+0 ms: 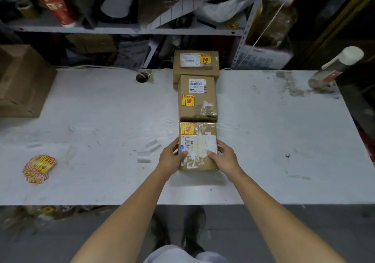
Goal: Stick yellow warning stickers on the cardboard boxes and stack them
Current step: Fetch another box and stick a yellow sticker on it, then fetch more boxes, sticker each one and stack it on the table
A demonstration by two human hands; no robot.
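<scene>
Three cardboard boxes stand in a row down the middle of the white table (263, 141), each with a yellow warning sticker on top. I grip the nearest box (199, 133) from both sides: my left hand (172, 157) holds its left edge with the thumb on top, and my right hand (225, 157) holds its right edge the same way. Its sticker sits at the top left corner. The middle box (197, 98) touches it from behind. At the back edge, the far box (195, 63) stands higher. A loose pile of yellow stickers (39, 168) lies at the table's left front.
A large brown carton (22, 80) stands at the table's left edge. A white-capped tube (336, 66) lies at the back right. Peeled backing strips (149, 151) lie left of my hands. Cluttered metal shelves (121, 29) rise behind the table.
</scene>
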